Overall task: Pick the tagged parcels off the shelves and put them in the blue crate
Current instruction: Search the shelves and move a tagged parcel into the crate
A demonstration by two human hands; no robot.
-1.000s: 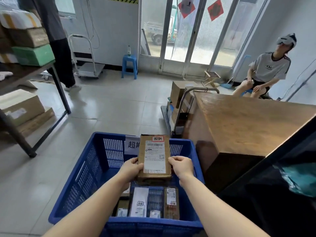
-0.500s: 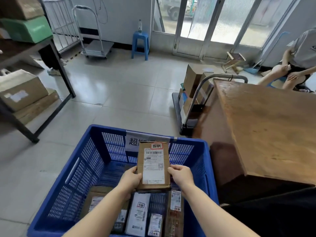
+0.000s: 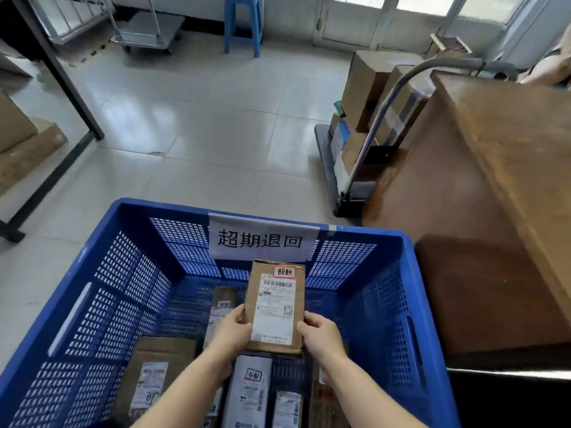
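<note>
Head view: your left hand (image 3: 230, 333) and right hand (image 3: 321, 335) each keep a curled grip on the tagged parcel (image 3: 273, 307) — it hangs inside the blue crate (image 3: 102, 291), above other parcels (image 3: 250, 393).

Left arm: your forearm is bare all the way to the bottom edge, no sleeve showing anywhere.
Right arm: same deal, bare right down to the frame edge.
Left hand (image 3: 232, 332): no glove, no ring that I can spot.
Right hand (image 3: 321, 334): also ungloved, nothing on your wrist, no watch or band.
Fingernails: too small to tell.
</note>
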